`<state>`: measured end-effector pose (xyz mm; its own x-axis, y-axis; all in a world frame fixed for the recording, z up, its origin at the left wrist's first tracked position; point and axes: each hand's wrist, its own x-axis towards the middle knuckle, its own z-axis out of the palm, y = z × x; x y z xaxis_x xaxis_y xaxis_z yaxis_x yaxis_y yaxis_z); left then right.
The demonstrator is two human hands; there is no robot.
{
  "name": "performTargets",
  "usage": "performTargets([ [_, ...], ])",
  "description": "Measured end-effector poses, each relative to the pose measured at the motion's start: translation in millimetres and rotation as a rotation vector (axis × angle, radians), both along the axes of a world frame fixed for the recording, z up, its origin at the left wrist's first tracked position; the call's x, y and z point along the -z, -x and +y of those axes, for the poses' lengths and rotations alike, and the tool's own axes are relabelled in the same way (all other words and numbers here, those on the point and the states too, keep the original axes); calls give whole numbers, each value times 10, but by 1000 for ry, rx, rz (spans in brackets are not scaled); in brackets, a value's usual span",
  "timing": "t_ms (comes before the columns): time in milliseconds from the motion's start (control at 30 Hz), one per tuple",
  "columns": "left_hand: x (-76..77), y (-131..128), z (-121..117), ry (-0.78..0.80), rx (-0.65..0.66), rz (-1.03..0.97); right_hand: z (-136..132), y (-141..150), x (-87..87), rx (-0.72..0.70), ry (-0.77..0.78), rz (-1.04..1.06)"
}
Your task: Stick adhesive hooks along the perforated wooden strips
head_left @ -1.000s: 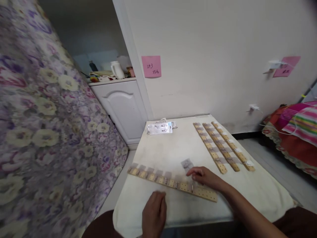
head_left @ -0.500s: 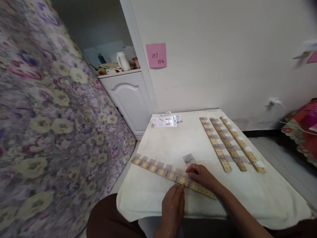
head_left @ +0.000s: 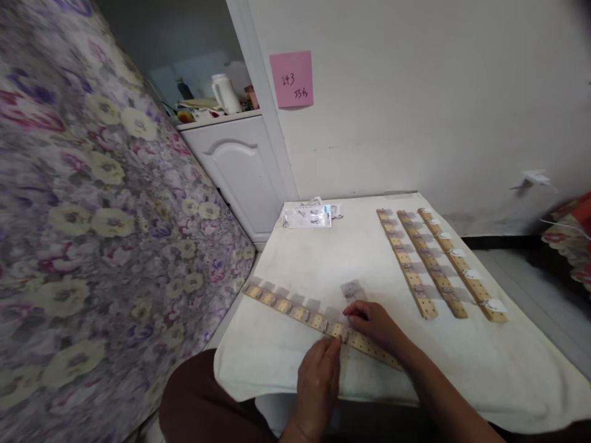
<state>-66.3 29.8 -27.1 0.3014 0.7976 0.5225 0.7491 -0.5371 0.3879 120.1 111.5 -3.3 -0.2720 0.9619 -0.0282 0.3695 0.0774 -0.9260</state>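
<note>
A long wooden strip [head_left: 317, 320] with rows of holes lies slantwise across the near part of the cloth-covered table. Small metal pieces with clear plastic squares sit along it, from its left end to about my hands. At the strip's near edge, my left hand [head_left: 318, 374] is closed, its thumb and finger pressed on the wood. My right hand [head_left: 375, 324] rests over the strip's right part with fingers curled in a pinch by the last clear square. What it pinches, if anything, is too small to tell. Just beyond those fingers lies a clear plastic packet [head_left: 352, 289] holding small metal pieces.
Three more wooden strips [head_left: 412, 278] stand in a row at the table's right, the outermost bearing white tags [head_left: 471, 274]. Flat clear packaging [head_left: 305, 216] lies at the back left. A floral curtain [head_left: 115, 246] hangs along the left side; a wall [head_left: 392, 111] rises behind.
The camera view has shifted a little, so the wall note appears higher. Both hands stay at the same part of the strip, with only slight finger movement.
</note>
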Motion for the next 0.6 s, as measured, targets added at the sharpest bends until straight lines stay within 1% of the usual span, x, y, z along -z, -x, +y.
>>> performTargets([
  [233,-3,8,5,-1,12,-30,-7,-1,-31,9,6,8],
  [433,29,18,-3,-29,3,23,-5,2,-23,9,6,20],
  [600,20,15,-16,-35,5,41,3,0,-9,-3,11,19],
])
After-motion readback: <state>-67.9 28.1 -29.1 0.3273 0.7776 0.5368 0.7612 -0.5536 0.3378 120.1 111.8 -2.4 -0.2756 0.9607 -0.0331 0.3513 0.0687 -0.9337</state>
